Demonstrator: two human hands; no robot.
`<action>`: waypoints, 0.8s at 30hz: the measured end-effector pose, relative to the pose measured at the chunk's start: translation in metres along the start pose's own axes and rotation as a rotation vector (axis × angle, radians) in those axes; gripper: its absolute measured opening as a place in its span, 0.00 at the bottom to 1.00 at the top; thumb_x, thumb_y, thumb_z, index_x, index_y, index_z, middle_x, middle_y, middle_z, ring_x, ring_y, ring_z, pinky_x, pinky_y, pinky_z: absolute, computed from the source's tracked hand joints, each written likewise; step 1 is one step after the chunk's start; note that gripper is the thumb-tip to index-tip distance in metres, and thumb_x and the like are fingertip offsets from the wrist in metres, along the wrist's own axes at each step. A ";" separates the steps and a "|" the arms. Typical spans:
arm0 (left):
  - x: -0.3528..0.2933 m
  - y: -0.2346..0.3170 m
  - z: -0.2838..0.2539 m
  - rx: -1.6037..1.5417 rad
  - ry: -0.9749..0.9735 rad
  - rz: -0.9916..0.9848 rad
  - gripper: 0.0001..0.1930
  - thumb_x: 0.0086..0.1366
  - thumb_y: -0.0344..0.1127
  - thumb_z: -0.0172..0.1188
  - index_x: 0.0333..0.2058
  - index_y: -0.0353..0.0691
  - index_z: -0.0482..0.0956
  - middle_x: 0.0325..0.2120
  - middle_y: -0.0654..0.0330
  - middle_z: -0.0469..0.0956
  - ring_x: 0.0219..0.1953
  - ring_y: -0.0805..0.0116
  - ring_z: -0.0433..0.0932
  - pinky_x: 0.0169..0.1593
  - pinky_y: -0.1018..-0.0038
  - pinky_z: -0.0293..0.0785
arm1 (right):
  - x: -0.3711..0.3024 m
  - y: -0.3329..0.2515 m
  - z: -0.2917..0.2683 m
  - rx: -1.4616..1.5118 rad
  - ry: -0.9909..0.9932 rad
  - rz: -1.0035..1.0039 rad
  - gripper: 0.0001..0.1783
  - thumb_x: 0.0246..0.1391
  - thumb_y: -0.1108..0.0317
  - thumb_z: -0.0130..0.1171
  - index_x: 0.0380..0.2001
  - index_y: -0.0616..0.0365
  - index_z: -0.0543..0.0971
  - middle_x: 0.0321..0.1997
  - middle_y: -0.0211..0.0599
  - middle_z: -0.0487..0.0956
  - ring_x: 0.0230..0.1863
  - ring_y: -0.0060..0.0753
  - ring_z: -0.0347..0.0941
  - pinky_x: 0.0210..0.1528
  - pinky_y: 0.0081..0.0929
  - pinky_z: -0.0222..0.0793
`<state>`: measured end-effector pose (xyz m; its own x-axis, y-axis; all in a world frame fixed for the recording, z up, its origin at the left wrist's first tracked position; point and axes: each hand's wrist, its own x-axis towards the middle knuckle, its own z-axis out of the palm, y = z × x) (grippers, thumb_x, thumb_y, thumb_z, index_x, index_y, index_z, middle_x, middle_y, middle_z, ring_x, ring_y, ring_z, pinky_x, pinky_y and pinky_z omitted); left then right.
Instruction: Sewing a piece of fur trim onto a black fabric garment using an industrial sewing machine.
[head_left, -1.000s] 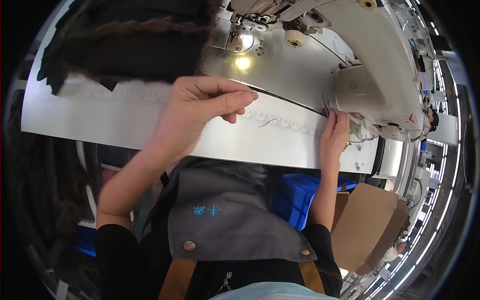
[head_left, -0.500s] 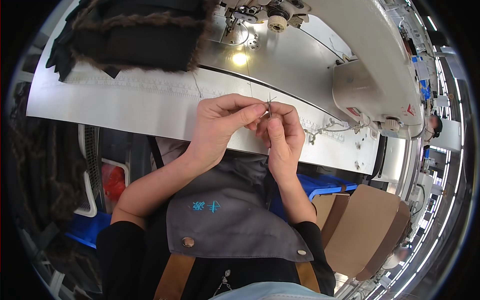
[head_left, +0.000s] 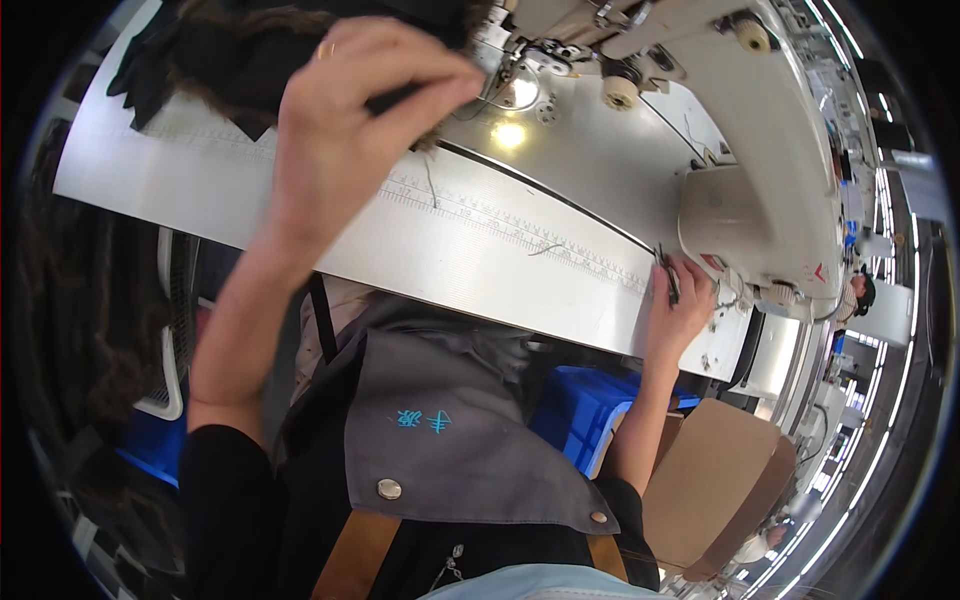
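Note:
My left hand [head_left: 360, 110] is raised over the left part of the sewing machine table, thumb and fingertips pinched together beside the needle area. A thin dark thread [head_left: 486, 102] curves at those fingertips; the fingers mostly hide where it is held. At the table's right end, my right hand [head_left: 685, 305] is closed round small dark thread snips [head_left: 672, 284], their tips pointing away from me. Behind my left hand lies black fabric with brown fur trim [head_left: 230, 65], partly covered by it. The machine's needle and presser foot [head_left: 518, 72] stand just right of my left fingertips.
The sewing machine arm [head_left: 765, 150] rises at the right. A loose thread piece [head_left: 545, 248] lies on the table's printed ruler [head_left: 490, 222]. Below the table edge are a blue crate [head_left: 580, 410] and a cardboard box [head_left: 710, 475]. Dark fur pieces [head_left: 110, 370] hang at the left.
My hands have parted: the left went up and left toward the needle, the right went right to the table's end with the snips. A loose thread piece now shows on the ruler.

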<state>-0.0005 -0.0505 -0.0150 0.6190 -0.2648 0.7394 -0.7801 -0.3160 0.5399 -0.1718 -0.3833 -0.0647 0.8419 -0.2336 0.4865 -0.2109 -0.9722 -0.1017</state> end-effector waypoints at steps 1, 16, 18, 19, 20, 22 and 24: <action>0.014 -0.005 -0.004 0.083 -0.036 0.067 0.05 0.51 0.24 0.60 0.29 0.35 0.81 0.28 0.59 0.77 0.33 0.67 0.74 0.40 0.75 0.68 | 0.003 -0.009 -0.005 -0.071 0.014 -0.042 0.12 0.48 0.68 0.61 0.38 0.58 0.79 0.39 0.38 0.75 0.41 0.38 0.70 0.46 0.32 0.63; 0.040 -0.085 0.060 -0.074 -0.525 -0.403 0.07 0.47 0.33 0.62 0.26 0.41 0.82 0.22 0.57 0.80 0.30 0.60 0.79 0.38 0.69 0.74 | 0.124 -0.160 0.088 1.212 -0.307 0.126 0.06 0.50 0.73 0.61 0.31 0.65 0.80 0.26 0.27 0.78 0.29 0.16 0.70 0.35 0.15 0.65; 0.040 -0.083 0.061 -0.067 -0.525 -0.450 0.06 0.47 0.30 0.59 0.25 0.40 0.82 0.21 0.56 0.79 0.29 0.58 0.79 0.38 0.68 0.74 | 0.127 -0.172 0.088 1.190 -0.306 0.165 0.06 0.50 0.72 0.62 0.30 0.65 0.80 0.26 0.28 0.78 0.30 0.15 0.70 0.35 0.14 0.65; 0.039 -0.083 0.061 -0.072 -0.523 -0.453 0.06 0.47 0.30 0.59 0.25 0.40 0.82 0.21 0.56 0.79 0.29 0.58 0.79 0.38 0.68 0.74 | 0.128 -0.176 0.088 1.172 -0.300 0.203 0.07 0.49 0.72 0.62 0.30 0.65 0.80 0.27 0.28 0.79 0.30 0.14 0.70 0.35 0.14 0.65; 0.039 -0.084 0.063 -0.068 -0.520 -0.463 0.06 0.48 0.32 0.61 0.26 0.39 0.82 0.22 0.55 0.79 0.28 0.58 0.78 0.36 0.68 0.73 | 0.128 -0.176 0.087 1.063 -0.327 0.182 0.07 0.49 0.72 0.62 0.30 0.65 0.80 0.26 0.28 0.79 0.30 0.14 0.70 0.34 0.14 0.65; 0.039 -0.084 0.063 -0.073 -0.529 -0.492 0.07 0.50 0.34 0.61 0.27 0.39 0.82 0.23 0.54 0.78 0.29 0.57 0.77 0.34 0.68 0.71 | 0.126 -0.176 0.083 0.995 -0.360 0.238 0.06 0.49 0.72 0.62 0.29 0.65 0.80 0.26 0.27 0.78 0.30 0.14 0.70 0.34 0.14 0.65; 0.037 -0.083 0.064 -0.071 -0.518 -0.490 0.07 0.50 0.34 0.61 0.27 0.38 0.82 0.23 0.54 0.78 0.29 0.57 0.77 0.34 0.67 0.71 | 0.122 -0.168 0.086 0.943 -0.321 0.289 0.04 0.48 0.74 0.60 0.28 0.64 0.79 0.27 0.28 0.78 0.30 0.15 0.71 0.34 0.16 0.66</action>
<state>0.0932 -0.0926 -0.0585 0.8494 -0.5119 0.1282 -0.3941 -0.4538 0.7992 0.0092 -0.2503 -0.0633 0.9428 -0.3194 0.0951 -0.0683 -0.4647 -0.8828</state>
